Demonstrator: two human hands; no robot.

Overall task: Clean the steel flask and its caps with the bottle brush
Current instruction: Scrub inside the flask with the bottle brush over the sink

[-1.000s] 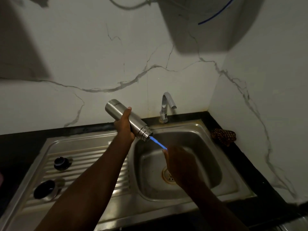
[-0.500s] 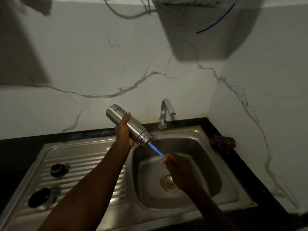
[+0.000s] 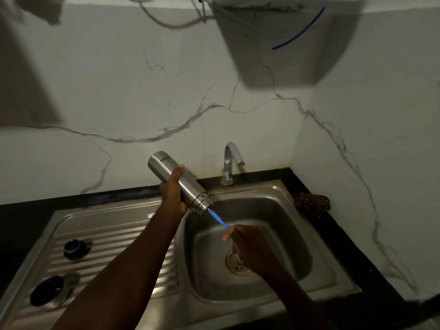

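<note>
Above the sink basin (image 3: 281,210), the steel flask (image 3: 181,181) is held tilted, its base up and to the left toward the wall, its threaded open mouth down and to the right. The left hand (image 3: 172,195) grips the flask around its middle, thumb lying along the upper side and fingers wrapped behind it. A blue brush handle (image 3: 217,217) comes out of the flask's mouth and slants down to the right hand (image 3: 250,248), which holds its lower end in curled fingers over the basin; the brush end is hidden inside the flask.

Below the right hand, the round drain (image 3: 234,265) sits in the floor of the basin, partly covered by the wrist. On the ribbed draining board (image 3: 114,244) left of the basin stand two dark caps, well apart from the flask: a smaller cap (image 3: 75,248) farther back and a larger cap (image 3: 47,290) nearer the front edge.

Behind the basin a curved steel tap (image 3: 229,163) rises from the sink rim, its spout pointing right. A dark surface (image 3: 357,246) frames the sink, and a brown patterned cloth (image 3: 312,203) lies bunched on it at the right, against the white veined wall (image 3: 119,91). A blue tube (image 3: 300,32) and grey cables hang near a white box high on the wall.
</note>
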